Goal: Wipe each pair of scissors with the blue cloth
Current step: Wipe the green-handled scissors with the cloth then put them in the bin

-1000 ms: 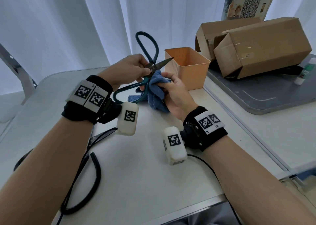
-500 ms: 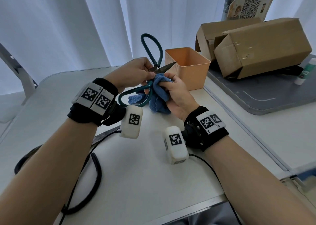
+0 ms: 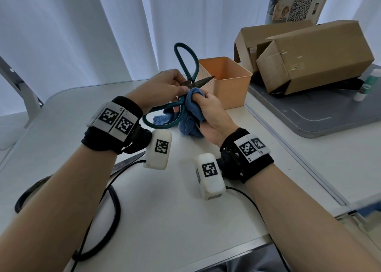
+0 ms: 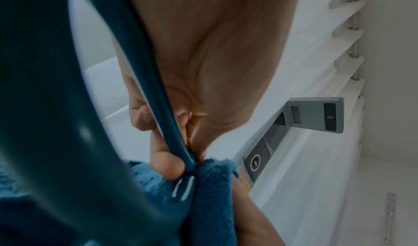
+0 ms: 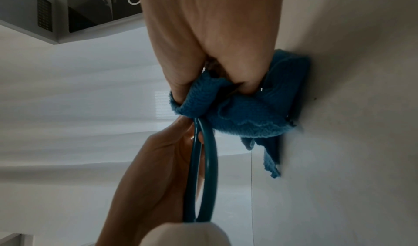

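Note:
Large scissors with dark green loop handles (image 3: 186, 61) are held above the white table (image 3: 165, 209), blades spread, one dark blade (image 3: 203, 81) pointing right toward the orange box. My left hand (image 3: 162, 88) grips them near the pivot; in the left wrist view its fingers (image 4: 167, 165) pinch the green handle (image 4: 158, 92). My right hand (image 3: 208, 110) holds the bunched blue cloth (image 3: 190, 114) and presses it against the scissors just below the pivot. From the right wrist, the cloth (image 5: 244, 110) is wrapped over my fingers beside the handle (image 5: 203, 160). A second pair with black handles (image 3: 111, 205) lies under my left forearm.
An orange plastic box (image 3: 228, 81) stands just behind the hands. Cardboard boxes (image 3: 313, 59) sit on a grey tray (image 3: 329, 114) at the right, with a small white bottle (image 3: 369, 86). A thin cable (image 3: 247, 197) runs from the right wrist camera.
Both hands with the scissors have drifted slightly right and up. The cloth has slid from below the blades up to the pivot area, with my fingers now wrapped in it.

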The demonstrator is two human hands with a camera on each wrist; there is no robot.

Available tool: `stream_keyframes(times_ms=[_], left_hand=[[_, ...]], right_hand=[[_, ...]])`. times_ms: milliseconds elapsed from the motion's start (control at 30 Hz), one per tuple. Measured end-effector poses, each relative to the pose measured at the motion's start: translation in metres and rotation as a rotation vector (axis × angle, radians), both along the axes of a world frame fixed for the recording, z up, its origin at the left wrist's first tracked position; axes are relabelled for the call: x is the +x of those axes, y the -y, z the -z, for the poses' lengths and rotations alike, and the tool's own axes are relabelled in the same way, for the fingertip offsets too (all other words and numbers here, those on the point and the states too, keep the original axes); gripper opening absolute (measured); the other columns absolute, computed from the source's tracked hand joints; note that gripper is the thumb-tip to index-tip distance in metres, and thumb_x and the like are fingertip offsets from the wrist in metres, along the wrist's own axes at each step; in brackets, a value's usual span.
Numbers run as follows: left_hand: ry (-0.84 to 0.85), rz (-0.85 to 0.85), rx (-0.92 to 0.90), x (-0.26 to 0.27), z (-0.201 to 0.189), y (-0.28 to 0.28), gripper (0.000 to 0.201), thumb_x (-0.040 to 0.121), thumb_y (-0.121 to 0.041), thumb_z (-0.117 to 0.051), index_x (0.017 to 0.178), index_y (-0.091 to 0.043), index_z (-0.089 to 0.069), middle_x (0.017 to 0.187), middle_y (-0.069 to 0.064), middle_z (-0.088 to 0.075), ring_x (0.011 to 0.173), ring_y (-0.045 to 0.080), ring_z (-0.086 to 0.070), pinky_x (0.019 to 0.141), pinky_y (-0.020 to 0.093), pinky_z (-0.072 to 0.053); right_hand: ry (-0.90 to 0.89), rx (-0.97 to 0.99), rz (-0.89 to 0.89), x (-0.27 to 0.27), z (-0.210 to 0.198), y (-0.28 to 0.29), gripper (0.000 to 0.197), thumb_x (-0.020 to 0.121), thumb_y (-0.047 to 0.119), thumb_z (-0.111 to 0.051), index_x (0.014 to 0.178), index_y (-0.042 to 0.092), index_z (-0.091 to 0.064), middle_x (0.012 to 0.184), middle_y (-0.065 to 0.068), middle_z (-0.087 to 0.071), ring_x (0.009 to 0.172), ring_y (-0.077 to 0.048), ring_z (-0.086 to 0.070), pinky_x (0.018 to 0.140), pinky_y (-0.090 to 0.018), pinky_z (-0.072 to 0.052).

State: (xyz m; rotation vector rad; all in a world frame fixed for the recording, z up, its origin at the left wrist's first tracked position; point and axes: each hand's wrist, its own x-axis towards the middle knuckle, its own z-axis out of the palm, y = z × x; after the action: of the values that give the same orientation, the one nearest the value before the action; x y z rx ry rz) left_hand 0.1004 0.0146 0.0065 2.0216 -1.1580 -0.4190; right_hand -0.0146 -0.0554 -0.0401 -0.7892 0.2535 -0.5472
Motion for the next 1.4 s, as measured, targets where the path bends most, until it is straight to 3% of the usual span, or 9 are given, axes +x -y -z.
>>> stream_keyframes(times_ms=[233, 367, 533, 600, 733, 933, 1067, 1200, 1400], left_hand=[[-0.007, -0.016, 0.000, -0.004, 0.003, 0.003, 0.012, 0.099, -0.016, -0.056, 0.110, -0.011, -0.056, 0.075, -0.003, -0.059, 0.052, 0.005, -0.058, 0.053, 0.017, -0.049], [-0.036, 0.013, 0.027, -0.007, 0.002, 0.003, 0.011, 0.100, -0.014, -0.054, 0.110, -0.010, -0.055, 0.079, 0.002, -0.060, 0.063, 0.021, -0.062, 0.067, 0.032, -0.055], [-0.026, 0.027, 0.036, -0.009, 0.003, 0.004, 0.009, 0.099, -0.012, -0.054, 0.108, -0.010, -0.055, 0.082, 0.006, -0.061, 0.062, 0.020, -0.062, 0.077, 0.043, -0.056], [-0.025, 0.018, 0.031, -0.008, 0.002, 0.003, 0.010, 0.099, -0.013, -0.054, 0.109, -0.009, -0.056, 0.080, 0.004, -0.060, 0.062, 0.019, -0.062, 0.073, 0.040, -0.057], [-0.011, -0.004, 0.018, -0.006, -0.001, 0.002, 0.013, 0.100, -0.012, -0.054, 0.112, -0.007, -0.056, 0.076, 0.000, -0.058, 0.052, 0.007, -0.060, 0.056, 0.016, -0.049], [-0.016, 0.002, 0.009, -0.004, -0.001, 0.001, 0.016, 0.098, -0.011, -0.056, 0.113, -0.005, -0.056, 0.081, 0.002, -0.058, 0.063, 0.016, -0.061, 0.061, 0.019, -0.050], [0.000, -0.022, -0.008, -0.002, -0.002, 0.001, 0.013, 0.098, -0.013, -0.058, 0.111, -0.009, -0.058, 0.079, -0.003, -0.058, 0.063, 0.007, -0.056, 0.058, 0.012, -0.045], [-0.014, -0.048, -0.017, 0.002, -0.003, 0.000, 0.010, 0.098, -0.015, -0.058, 0.108, -0.012, -0.058, 0.078, -0.005, -0.059, 0.066, 0.007, -0.053, 0.061, 0.015, -0.041], [-0.029, -0.068, -0.044, 0.005, -0.004, -0.002, 0.010, 0.098, -0.013, -0.057, 0.108, -0.011, -0.058, 0.079, -0.004, -0.061, 0.064, 0.009, -0.056, 0.068, 0.022, -0.044]], right_hand=[[-0.009, -0.002, 0.004, 0.006, 0.006, 0.003, 0.017, 0.103, 0.005, -0.042, 0.120, 0.006, -0.042, 0.088, -0.021, -0.059, 0.053, -0.025, -0.067, 0.049, -0.032, -0.056], [-0.053, -0.042, 0.020, 0.009, 0.011, 0.007, 0.005, 0.103, 0.008, -0.041, 0.107, 0.006, -0.045, 0.085, -0.022, -0.060, 0.054, -0.026, -0.065, 0.052, -0.034, -0.057], [-0.059, -0.065, 0.040, 0.012, 0.013, 0.010, 0.007, 0.101, 0.002, -0.043, 0.106, 0.006, -0.045, 0.086, -0.022, -0.061, 0.054, -0.025, -0.064, 0.053, -0.033, -0.057], [-0.042, -0.048, 0.036, 0.011, 0.012, 0.009, 0.011, 0.101, 0.003, -0.044, 0.111, 0.006, -0.045, 0.088, -0.022, -0.060, 0.054, -0.025, -0.065, 0.052, -0.033, -0.057], [-0.014, -0.022, -0.005, 0.007, 0.009, 0.006, 0.014, 0.102, 0.007, -0.044, 0.116, 0.007, -0.043, 0.088, -0.022, -0.060, 0.053, -0.025, -0.067, 0.049, -0.032, -0.056], [-0.013, -0.008, -0.033, 0.005, 0.008, 0.008, 0.008, 0.102, 0.000, -0.040, 0.106, 0.006, -0.044, 0.088, -0.020, -0.060, 0.054, -0.024, -0.069, 0.049, -0.032, -0.056], [-0.042, -0.018, -0.030, 0.007, 0.011, 0.010, 0.006, 0.101, 0.005, -0.045, 0.107, 0.008, -0.044, 0.081, -0.016, -0.062, 0.053, -0.022, -0.067, 0.049, -0.030, -0.056], [-0.101, -0.080, 0.003, 0.013, 0.017, 0.012, 0.010, 0.098, 0.008, -0.052, 0.107, 0.010, -0.047, 0.092, -0.017, -0.062, 0.072, -0.025, -0.061, 0.058, -0.030, -0.055], [-0.102, -0.097, -0.038, 0.011, 0.019, 0.016, 0.006, 0.098, 0.006, -0.051, 0.102, 0.011, -0.049, 0.088, -0.014, -0.063, 0.064, -0.019, -0.068, 0.060, -0.031, -0.057]])
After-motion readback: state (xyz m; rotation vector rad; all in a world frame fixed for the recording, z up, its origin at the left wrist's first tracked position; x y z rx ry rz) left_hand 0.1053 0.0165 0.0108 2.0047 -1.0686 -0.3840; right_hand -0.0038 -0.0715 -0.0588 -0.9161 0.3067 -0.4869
